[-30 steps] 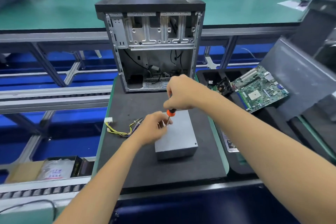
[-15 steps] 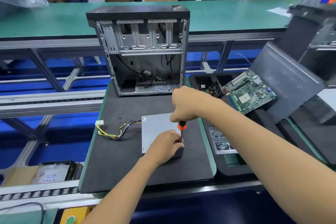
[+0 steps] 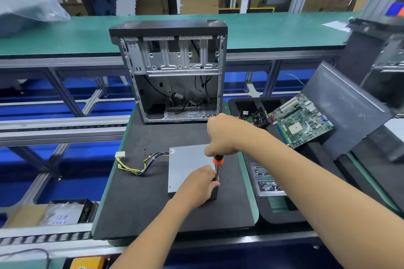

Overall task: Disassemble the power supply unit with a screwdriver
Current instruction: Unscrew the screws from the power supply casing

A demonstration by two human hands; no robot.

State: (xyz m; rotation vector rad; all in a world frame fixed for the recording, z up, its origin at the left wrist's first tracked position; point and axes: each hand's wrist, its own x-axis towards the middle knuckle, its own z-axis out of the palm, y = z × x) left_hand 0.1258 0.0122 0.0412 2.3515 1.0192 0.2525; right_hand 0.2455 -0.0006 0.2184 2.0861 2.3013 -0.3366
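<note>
- Head view, layout: the power supply unit [image 3: 188, 164] lies flat on the dark foam mat [image 3: 153, 214] on the desk, broad grey lid facing up, probably so the lid screws can be reached from above. Its cable bundle [image 3: 140, 165] trails off to the left, clear of the work.
- Head view, surroundings: the emptied computer case [image 3: 172, 72] stands upright at the far edge of the mat, open side toward the person. To the right a motherboard [image 3: 300, 123] lies tilted in a black tray [image 3: 275, 214], beside small clear boxes [image 3: 266, 181] that seem to hold screws, likely there to collect removed parts.
- Head view, right hand [image 3: 223, 135]: fingers are curled tightly around the top of the screwdriver [image 3: 217, 162], held almost vertical with its tip at the unit's near right corner, a posture that suits pressing down while turning.
- Head view, left hand [image 3: 201, 183]: it rests on the near right part of the unit, fingers bent, fingertips closing on the shaft just above the tip, apparently both steadying the box and guiding the blade. The screw itself is hidden beneath this hand.
</note>
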